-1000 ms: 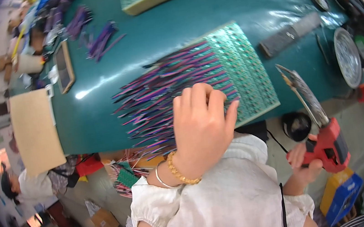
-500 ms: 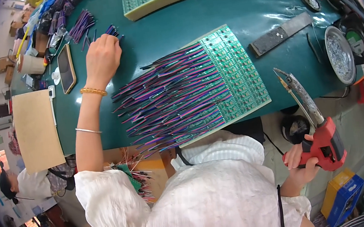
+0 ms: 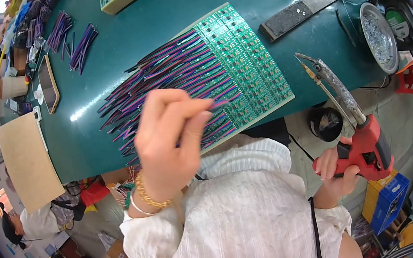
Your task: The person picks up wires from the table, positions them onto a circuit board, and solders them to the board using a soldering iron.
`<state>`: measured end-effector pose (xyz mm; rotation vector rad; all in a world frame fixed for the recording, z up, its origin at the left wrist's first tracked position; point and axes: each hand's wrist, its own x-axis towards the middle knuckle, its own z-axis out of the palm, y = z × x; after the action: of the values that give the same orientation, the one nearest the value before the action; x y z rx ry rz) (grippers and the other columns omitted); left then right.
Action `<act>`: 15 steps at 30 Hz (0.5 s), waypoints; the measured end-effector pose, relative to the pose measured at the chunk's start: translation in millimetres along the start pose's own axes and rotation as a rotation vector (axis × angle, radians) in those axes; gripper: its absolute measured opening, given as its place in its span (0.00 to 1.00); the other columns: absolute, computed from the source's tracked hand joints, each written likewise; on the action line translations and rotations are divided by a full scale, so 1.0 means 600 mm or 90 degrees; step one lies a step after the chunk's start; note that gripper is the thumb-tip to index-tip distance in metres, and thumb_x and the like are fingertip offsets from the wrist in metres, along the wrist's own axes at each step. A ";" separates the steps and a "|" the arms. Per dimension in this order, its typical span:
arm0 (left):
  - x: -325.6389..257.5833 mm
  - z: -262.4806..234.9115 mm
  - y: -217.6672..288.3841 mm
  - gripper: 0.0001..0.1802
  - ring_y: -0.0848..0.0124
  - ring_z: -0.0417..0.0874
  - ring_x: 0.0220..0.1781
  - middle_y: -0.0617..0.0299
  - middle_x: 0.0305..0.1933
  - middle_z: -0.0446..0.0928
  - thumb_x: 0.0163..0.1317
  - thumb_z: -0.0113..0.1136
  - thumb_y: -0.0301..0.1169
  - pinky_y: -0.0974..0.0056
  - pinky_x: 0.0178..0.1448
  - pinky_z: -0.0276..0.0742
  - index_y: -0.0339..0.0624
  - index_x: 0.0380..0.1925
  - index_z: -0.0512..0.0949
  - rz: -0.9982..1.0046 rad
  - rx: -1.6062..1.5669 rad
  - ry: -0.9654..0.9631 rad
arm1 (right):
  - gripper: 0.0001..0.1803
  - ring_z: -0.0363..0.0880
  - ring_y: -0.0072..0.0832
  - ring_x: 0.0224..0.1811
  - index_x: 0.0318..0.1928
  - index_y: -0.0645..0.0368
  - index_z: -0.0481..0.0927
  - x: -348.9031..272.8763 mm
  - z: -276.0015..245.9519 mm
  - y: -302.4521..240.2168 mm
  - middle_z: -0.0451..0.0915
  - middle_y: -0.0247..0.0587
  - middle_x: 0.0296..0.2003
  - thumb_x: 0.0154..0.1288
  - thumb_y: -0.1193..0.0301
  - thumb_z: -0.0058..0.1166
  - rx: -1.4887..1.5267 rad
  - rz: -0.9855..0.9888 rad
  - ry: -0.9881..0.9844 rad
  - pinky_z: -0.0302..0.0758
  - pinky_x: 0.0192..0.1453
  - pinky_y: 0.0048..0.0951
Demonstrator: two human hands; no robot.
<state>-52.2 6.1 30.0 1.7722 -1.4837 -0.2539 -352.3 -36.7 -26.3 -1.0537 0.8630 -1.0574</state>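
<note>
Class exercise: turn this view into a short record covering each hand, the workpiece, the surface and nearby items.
Left hand: apparently pinching a thin purple wire end
Right hand: gripping a red-and-black pistol-shaped soldering tool
Workpiece: flat green circuit-board panel, rows of purple, pink and black wires along its left side
Surface: dark green tabletop
Nearby: grey rectangular bar; round metal dish

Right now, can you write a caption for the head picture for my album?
Left hand pinches wire above a green circuit board; right hand holds a red soldering gun.
</note>
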 end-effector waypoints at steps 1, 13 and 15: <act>-0.002 0.013 0.010 0.09 0.65 0.78 0.31 0.55 0.35 0.75 0.52 0.68 0.17 0.66 0.31 0.73 0.35 0.35 0.83 -0.037 -0.039 -0.013 | 0.46 0.66 0.23 0.13 0.62 0.69 0.64 -0.001 -0.002 0.001 0.68 0.31 0.13 0.63 0.39 0.55 0.003 0.003 -0.006 0.66 0.22 0.27; -0.020 0.087 0.022 0.08 0.65 0.75 0.34 0.61 0.36 0.76 0.48 0.70 0.21 0.62 0.39 0.64 0.41 0.26 0.80 -0.089 0.061 0.025 | 0.42 0.65 0.22 0.12 0.62 0.71 0.63 -0.004 -0.010 0.008 0.68 0.30 0.14 0.69 0.42 0.51 0.003 -0.044 -0.054 0.66 0.18 0.25; -0.019 0.088 0.019 0.07 0.65 0.75 0.36 0.61 0.36 0.76 0.49 0.69 0.21 0.61 0.40 0.64 0.41 0.26 0.79 -0.113 0.049 0.016 | 0.41 0.65 0.22 0.12 0.62 0.70 0.63 -0.006 -0.012 0.006 0.68 0.30 0.14 0.69 0.42 0.51 0.001 -0.038 -0.058 0.66 0.18 0.25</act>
<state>-96.0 -6.5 -1.2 1.9653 -1.3358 -0.2666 -359.1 -34.7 -31.6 -1.1228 0.7613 -1.0519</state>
